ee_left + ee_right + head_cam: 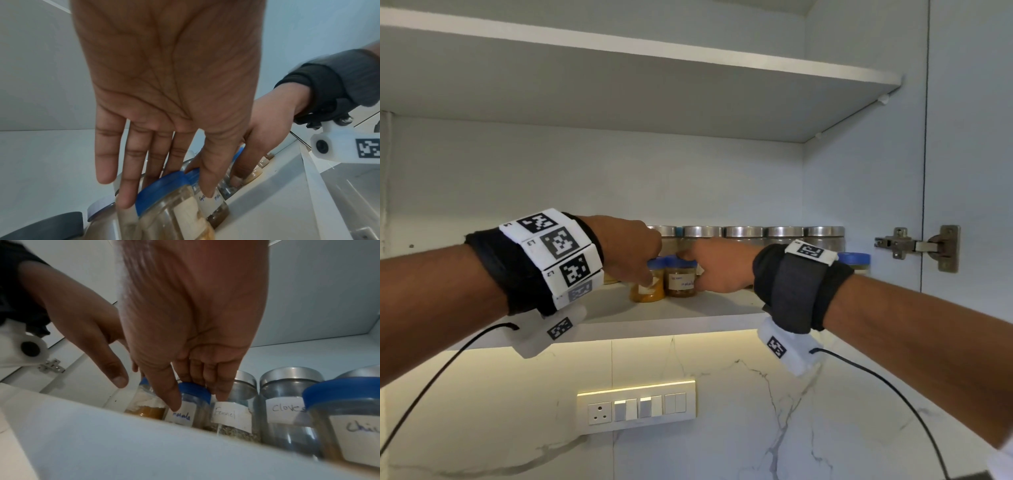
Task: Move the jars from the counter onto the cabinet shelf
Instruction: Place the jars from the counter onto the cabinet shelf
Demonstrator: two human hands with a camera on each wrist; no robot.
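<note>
Two small blue-lidded jars stand side by side near the front of the lower cabinet shelf (688, 318). The left one holds yellow powder (649, 287) and the right one, labelled masala (681, 281), holds brown spice. My left hand (647, 270) lies over the yellow jar's blue lid (164, 186) with straight fingers (127, 186), and its thumb (119, 378) hangs free in front. My right hand (698, 270) grips the masala jar (189, 410), thumb on its front and fingers (205, 378) over and behind the lid.
A back row of steel-lidded jars (743, 233), among them Fennel (232, 415) and Cloves (285, 410), fills the shelf behind. Another blue-lidded jar (856, 262) stands far right. An upper shelf (654, 51) runs overhead, a door hinge (917, 245) is at the right, and a switch panel (637, 406) is below.
</note>
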